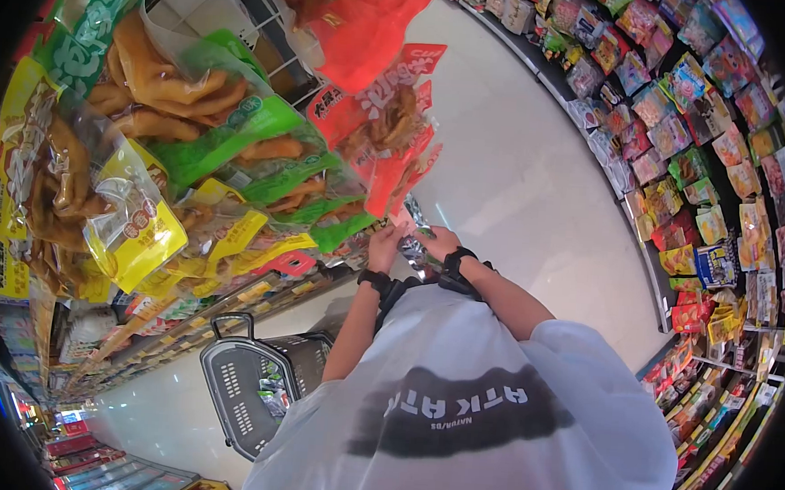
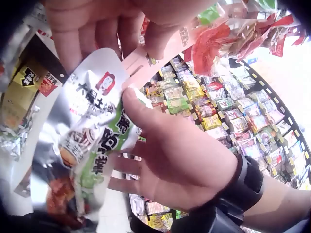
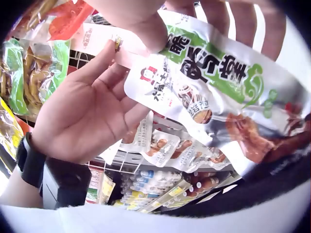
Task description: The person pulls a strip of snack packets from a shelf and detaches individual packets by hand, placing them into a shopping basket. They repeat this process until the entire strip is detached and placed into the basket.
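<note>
My right hand holds a silver-and-white foil snack pouch with a green band, black characters and a picture of brown meat. Its thumb lies across the pouch's front, the fingers behind. My left hand is beside it, palm showing in the right wrist view, thumb and forefinger pinching a pale pink strip at the pouch's top end. From the left wrist, the same pouch hangs below the left fingers, and the right thumb presses its edge. Both wrists wear black bands.
Large bags of brown snacks with yellow, green and red labels hang close at the left. A grey shopping basket stands on the floor, small packets inside. Packed shelves curve along the right, across the pale aisle floor.
</note>
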{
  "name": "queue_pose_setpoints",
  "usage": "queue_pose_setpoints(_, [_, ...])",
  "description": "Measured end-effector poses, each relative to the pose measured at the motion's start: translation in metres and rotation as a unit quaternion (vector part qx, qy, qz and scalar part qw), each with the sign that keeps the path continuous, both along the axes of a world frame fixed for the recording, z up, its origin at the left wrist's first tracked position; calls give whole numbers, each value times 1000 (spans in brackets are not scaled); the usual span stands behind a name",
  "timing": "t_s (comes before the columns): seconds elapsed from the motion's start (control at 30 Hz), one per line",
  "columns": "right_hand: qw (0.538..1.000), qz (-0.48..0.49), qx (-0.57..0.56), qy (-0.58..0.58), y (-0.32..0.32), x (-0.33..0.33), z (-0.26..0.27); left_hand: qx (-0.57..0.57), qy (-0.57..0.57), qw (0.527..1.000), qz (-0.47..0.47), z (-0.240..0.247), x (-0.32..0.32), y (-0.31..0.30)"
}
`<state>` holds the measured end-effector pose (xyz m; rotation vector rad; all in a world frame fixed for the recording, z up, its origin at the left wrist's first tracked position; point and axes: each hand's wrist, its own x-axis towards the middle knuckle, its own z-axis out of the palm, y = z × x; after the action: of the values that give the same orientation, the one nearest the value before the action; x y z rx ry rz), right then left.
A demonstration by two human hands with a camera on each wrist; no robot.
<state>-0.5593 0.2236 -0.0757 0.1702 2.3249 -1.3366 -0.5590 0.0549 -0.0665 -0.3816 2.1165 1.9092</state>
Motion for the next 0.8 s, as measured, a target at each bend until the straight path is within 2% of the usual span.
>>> queue_pose_setpoints(0.1, [998,1,57,-19,7,7,-10,-39,44,998,-13,-12,2,3])
queue_pose_setpoints(0.17, [998,-11,-66,-3,16,14,-65,-37,71,997,-17,-20,-5,5])
queue_pose_setpoints(0.23, [996,28,-47,-69,26,25,-16,-22,88,996,-19,-21,-5,7])
queue_pose_setpoints(0.27, [993,20,-76,-91,30,31,-7,-58,106,992,-38,-15,-5,8])
queue_pose_setpoints(0.33, [982,5,-132,-135,41,47,-1,-129,142,979,-74,-3,-6,10])
queue_pose_setpoints(0.37, [983,-6,-123,-139,47,54,-5,-157,124,977,-68,1,-6,10])
queue_pose_setpoints(0.43, [983,-25,-102,-151,60,69,-19,-209,84,973,-51,-11,-4,3])
queue_pose_setpoints(0.47, [979,-17,-118,-165,69,78,-12,-218,117,968,-38,-36,-1,-6])
queue_pose_setpoints(0.53, [964,16,-137,-227,85,95,-14,-70,-39,997,14,-35,25,-14])
queue_pose_setpoints(0.57, [955,33,-145,-256,94,102,-16,9,-113,993,40,-35,42,-15])
queue_pose_setpoints(0.6, [952,46,-136,-269,98,111,-12,152,-161,973,62,-33,68,-11])
queue_pose_setpoints(0.63, [947,61,-146,-281,102,120,-8,280,-218,930,92,-32,95,-7])
queue_pose_setpoints(0.67, [942,80,-143,-292,104,128,-12,388,-224,887,110,-23,130,4])
queue_pose_setpoints(0.7, [938,101,-138,-303,105,137,-18,415,-228,870,139,-28,160,11])
queue_pose_setpoints(0.8, [916,123,-131,-360,101,170,-27,401,-267,855,189,-30,240,31])
